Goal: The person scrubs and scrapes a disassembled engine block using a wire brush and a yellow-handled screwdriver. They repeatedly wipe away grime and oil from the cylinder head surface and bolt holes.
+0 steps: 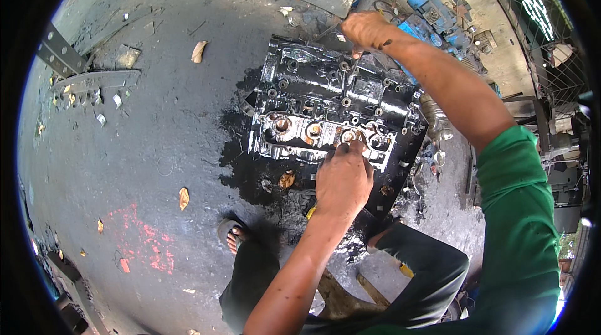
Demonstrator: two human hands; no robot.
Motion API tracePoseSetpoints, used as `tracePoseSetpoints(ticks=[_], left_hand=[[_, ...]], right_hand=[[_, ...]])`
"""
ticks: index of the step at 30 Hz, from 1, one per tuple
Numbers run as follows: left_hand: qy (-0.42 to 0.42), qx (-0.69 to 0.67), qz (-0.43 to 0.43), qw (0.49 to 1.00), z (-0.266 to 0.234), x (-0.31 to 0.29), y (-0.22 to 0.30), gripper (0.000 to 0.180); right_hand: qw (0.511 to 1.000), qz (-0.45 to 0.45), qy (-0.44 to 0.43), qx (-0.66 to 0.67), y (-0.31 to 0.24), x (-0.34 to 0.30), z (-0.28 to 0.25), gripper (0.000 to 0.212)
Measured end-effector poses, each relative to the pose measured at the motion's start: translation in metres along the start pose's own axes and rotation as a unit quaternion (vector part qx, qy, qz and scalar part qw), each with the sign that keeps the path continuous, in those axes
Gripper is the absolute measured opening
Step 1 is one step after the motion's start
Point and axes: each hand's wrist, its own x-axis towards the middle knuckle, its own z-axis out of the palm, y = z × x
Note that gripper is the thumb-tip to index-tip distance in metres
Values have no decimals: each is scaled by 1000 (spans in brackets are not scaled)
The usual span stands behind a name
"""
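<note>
A dark grey workshop floor (156, 159) spreads around an oily metal engine part (310, 94), the landmark here, which lies in a wet black stain (241, 175). Left of the part, the floor carries dry leaves (183, 198) and scattered scraps; farther off beyond its upper left corner stands a dark metal bracket (61, 53) with round holes. Past its upper right side sits blue machinery (432, 9) on paler ground, and farther right rises a wire mesh fence (519, 37). To its lower left, smeared red marks (141, 238) cover the floor; whether they are writing cannot be told. The left hand (344, 175) reaches to the part's near edge, fingers extended down by a round opening; whether they grip anything is unclear. The right hand (368, 29) is above its far edge, fingers curled, their contents hidden.
</note>
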Motion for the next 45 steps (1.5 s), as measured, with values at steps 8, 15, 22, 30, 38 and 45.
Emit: tracePoseSetpoints(ticks=[8, 15, 22, 30, 38, 45], left_hand=[[-4, 9, 1, 1000, -3, -1, 1, 23], [-1, 5, 7, 1000, -4, 0, -1, 24], [-14, 6, -20, 1000, -6, 2, -1, 27], [-73, 83, -29, 993, 9, -3, 3, 27], [-75, 63, 1, 995, 34, 9, 7, 26], [-52, 62, 20, 997, 36, 7, 4, 26]], right_hand=[[998, -2, -54, 31, -5, 2, 7, 39], [997, -7, -19, 75, 33, -5, 48, 51], [907, 139, -17, 397, 48, -64, 157, 54], [888, 177, 5, 425, 65, -63, 203, 52], [922, 141, 41, 359, 55, -70, 163, 54], [925, 107, 139, 336, 19, -72, 169, 52]])
